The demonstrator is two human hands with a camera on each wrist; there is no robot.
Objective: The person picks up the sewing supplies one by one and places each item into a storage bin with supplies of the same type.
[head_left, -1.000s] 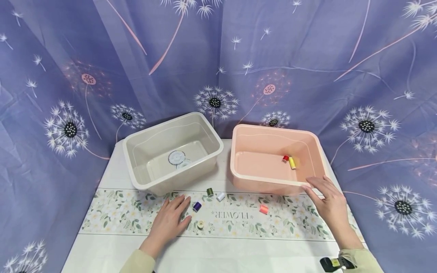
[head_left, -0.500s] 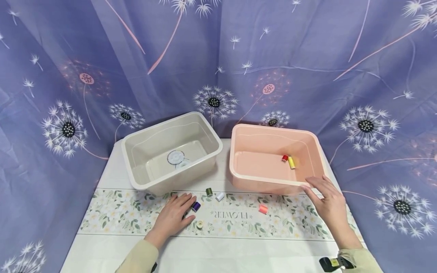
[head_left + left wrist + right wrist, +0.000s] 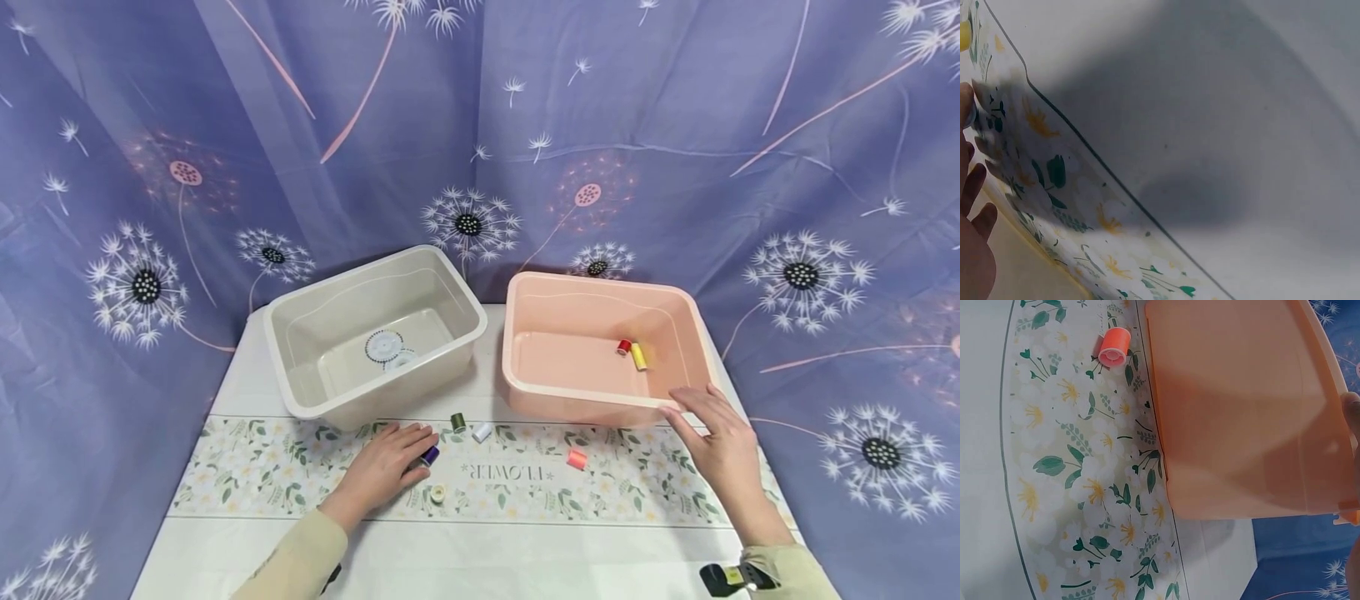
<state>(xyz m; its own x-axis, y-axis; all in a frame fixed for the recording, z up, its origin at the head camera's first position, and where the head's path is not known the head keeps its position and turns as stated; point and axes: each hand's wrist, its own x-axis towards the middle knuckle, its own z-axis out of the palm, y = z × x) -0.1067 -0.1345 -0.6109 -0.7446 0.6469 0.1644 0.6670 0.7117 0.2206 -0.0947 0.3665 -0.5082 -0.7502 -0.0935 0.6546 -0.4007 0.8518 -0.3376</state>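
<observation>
My left hand (image 3: 384, 467) reaches over the printed band of the cloth, its fingers around a purple thread spool (image 3: 430, 456). The spool lies between index finger and thumb, partly covered; a firm pinch does not show. In the left wrist view only some fingers (image 3: 969, 187) appear at the edge. My right hand (image 3: 716, 437) holds the near right corner of the pink plastic bin (image 3: 592, 396), fingers over the rim and thumb at the front. Inside that bin lie a red spool (image 3: 623, 347) and a yellow spool (image 3: 638, 357).
Left of it stands a grey bin (image 3: 405, 387) with round pin wheels (image 3: 384, 347) inside. On the cloth lie a green spool (image 3: 458, 422), a white spool (image 3: 482, 432), a cream spool (image 3: 438, 494) and an orange-pink spool (image 3: 577, 459). A purple curtain (image 3: 480, 100) hangs behind.
My left hand has moved right to the purple spool, its fingers now partly covering it. The right hand keeps its place on the pink bin's rim.
</observation>
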